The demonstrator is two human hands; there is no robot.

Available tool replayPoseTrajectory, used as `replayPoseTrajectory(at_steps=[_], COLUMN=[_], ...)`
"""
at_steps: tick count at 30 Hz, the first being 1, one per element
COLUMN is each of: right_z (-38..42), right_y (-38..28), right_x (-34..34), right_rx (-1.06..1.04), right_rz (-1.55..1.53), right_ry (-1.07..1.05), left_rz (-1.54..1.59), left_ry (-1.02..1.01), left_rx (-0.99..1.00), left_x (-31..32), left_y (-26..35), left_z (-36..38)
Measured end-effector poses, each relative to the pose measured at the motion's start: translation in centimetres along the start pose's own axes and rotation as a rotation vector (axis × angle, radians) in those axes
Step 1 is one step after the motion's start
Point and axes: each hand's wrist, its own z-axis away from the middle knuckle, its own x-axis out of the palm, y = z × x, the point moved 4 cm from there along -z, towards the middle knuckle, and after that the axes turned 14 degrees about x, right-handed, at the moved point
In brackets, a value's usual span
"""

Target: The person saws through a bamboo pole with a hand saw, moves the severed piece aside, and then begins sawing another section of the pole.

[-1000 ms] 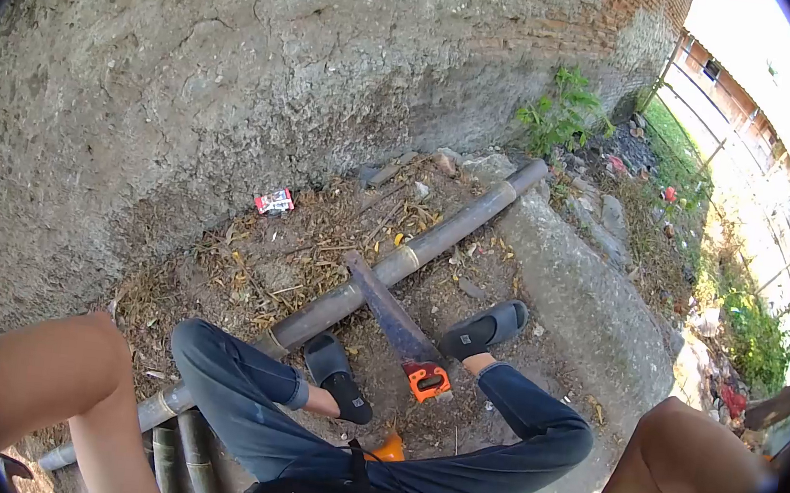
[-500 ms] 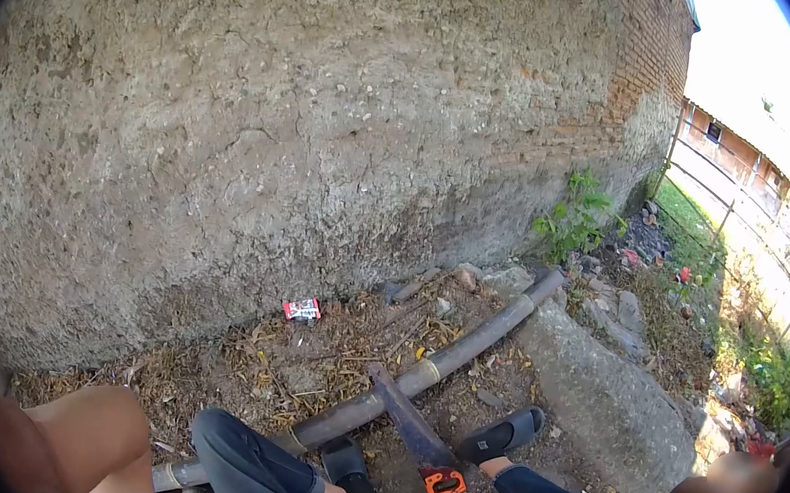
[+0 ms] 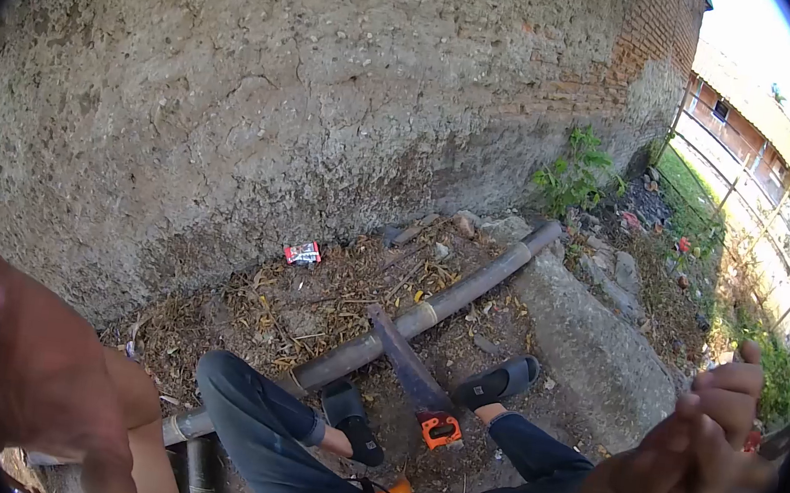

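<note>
The handsaw (image 3: 412, 378) lies on the dirt between the person's two sandalled feet, its blade resting across the long bamboo pole (image 3: 427, 312) and its orange handle (image 3: 439, 428) pointing back toward the person's lap. The saw's long axis runs from the pole, up and left, down to the handle at lower right, crossing the pole at an angle. The pole itself stretches diagonally along the foot of the rough plaster wall (image 3: 286, 91), from near the person's left knee up to a concrete ledge (image 3: 597, 335) on the right.

Both hands are raised, well apart from the saw and from each other. The right hand (image 3: 697, 442) sits at the right edge, fingers loosely curled, holding nothing that I can see. The left hand (image 3: 13, 351) is up close at the left edge, blurred, palm open and spread, also with nothing in it. The orange handle lies down and to the left of the right hand, and the right hand looks the nearer of the two to it; the left hand is nearer the low end of the pole.

More bamboo lengths (image 3: 198, 471) lie by the left knee. A small red wrapper (image 3: 303, 253) lies in the dry leaf litter by the wall. I see no container here.
</note>
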Motion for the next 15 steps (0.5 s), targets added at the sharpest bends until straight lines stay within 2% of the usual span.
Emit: replayPoseTrajectory(at_steps=[2,3,4,5,6,8,9,11,12,14,15], right_z=[5.6,10.8,16.3,24.0,30.7,45.3,52.0,59.0,62.5,67.0,67.8], right_y=[4.4,7.1,9.1,11.4,12.3,12.6,11.9,9.0,7.7,8.3,9.3], right_x=[6.8,10.8,15.3,20.1,23.9,30.1,32.4,31.4,29.8,29.0,29.9], right_rx=[0.386,0.684,0.876,1.044,1.124,1.103,1.047,1.13,1.089,1.112,1.066], right_rz=[-0.162,-0.229,-0.305,-0.355,-0.223,-0.017,0.122,0.539,0.544,0.63,0.616], right_ry=[-0.08,-0.199,-0.329,-0.509,-0.846,-1.435,-1.726,-1.862,-1.902,-1.506,-1.542], left_rz=[-0.058,-0.054,-0.054,-0.004,0.045,0.071,0.048,0.098,0.167,0.294,0.351], left_ry=[0.009,-0.113,-0.238,-0.264,-0.296,-0.311,-0.312,-0.084,-0.035,0.004,0.007], left_rx=[-0.176,-0.307,-0.432,-0.579,-0.728,-0.884,-0.882,-1.085,-1.203,-1.361,-1.461], left_x=[0.0,-0.1,0.0,0.3,0.2,-0.2,0.0,0.1,1.1,4.7,6.9], left_y=[0.3,0.3,0.5,1.0,1.5,2.6,3.2,5.6,7.0,9.5,11.0], left_z=[6.7,10.0,12.5,14.5,16.2,19.1,20.4,23.5,25.0,27.4,28.8])
